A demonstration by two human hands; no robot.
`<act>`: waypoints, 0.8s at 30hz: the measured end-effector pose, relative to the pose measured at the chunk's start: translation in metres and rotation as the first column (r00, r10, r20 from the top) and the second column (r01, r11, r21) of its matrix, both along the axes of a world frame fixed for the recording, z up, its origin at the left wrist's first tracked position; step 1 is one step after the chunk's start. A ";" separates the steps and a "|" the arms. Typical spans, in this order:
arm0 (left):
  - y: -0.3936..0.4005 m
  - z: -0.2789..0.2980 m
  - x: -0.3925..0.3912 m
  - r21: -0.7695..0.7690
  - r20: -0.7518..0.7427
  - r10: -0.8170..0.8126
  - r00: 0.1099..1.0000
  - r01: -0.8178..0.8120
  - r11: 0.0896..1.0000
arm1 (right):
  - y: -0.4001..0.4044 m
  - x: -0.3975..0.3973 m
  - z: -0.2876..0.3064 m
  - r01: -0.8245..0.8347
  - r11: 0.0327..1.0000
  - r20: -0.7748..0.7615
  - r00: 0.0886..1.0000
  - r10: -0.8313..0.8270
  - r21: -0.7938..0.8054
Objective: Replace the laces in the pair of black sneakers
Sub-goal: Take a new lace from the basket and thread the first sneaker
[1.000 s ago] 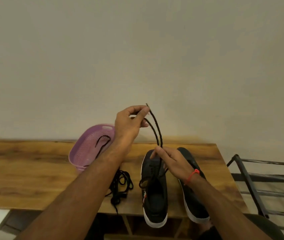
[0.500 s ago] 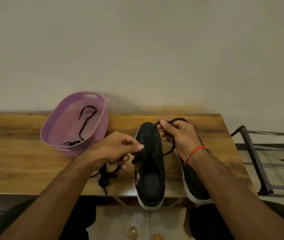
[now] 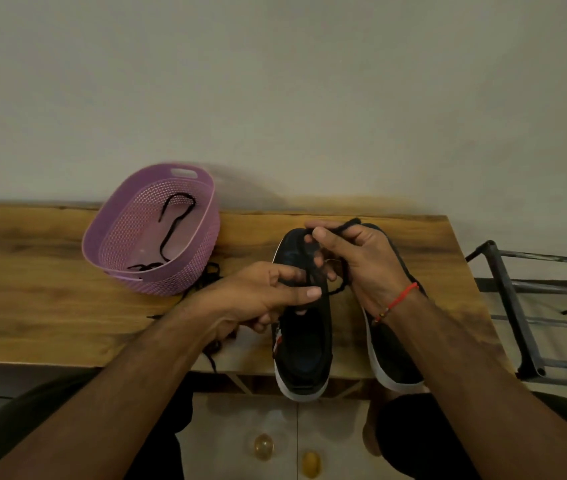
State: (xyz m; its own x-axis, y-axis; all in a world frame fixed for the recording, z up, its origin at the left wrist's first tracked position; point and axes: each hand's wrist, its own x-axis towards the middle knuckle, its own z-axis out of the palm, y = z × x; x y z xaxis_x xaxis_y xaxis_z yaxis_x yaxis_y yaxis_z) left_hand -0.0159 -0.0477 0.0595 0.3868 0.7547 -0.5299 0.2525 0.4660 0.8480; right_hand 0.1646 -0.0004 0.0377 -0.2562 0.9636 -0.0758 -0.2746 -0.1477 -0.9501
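Basket (image 3: pixel 157 278) unmoved, lace (image 3: pixel 171 226) inside

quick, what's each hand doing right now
Left hand: pinches the black lace over the left sneaker.
Right hand: grips the same lace.

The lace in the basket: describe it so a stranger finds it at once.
On the wooden table, left of the two sneakers, stands a purple basket. A black lace lies loose inside it. The other loose lace lies outside, on the table.
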 end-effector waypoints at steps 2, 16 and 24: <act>-0.004 -0.004 0.004 -0.018 0.077 -0.009 0.997 0.011 1.000 | -0.002 -0.001 0.003 -0.023 1.000 -0.018 1.000 0.024 0.012; 0.003 -0.015 0.008 0.548 -0.501 0.453 0.737 -0.135 0.826 | -0.001 0.008 0.010 -0.129 0.985 -0.003 0.992 0.130 0.112; 0.006 -0.001 0.008 0.306 -0.116 0.566 0.817 -0.513 0.802 | -0.005 0.014 0.010 -0.274 0.950 0.156 0.955 0.251 0.148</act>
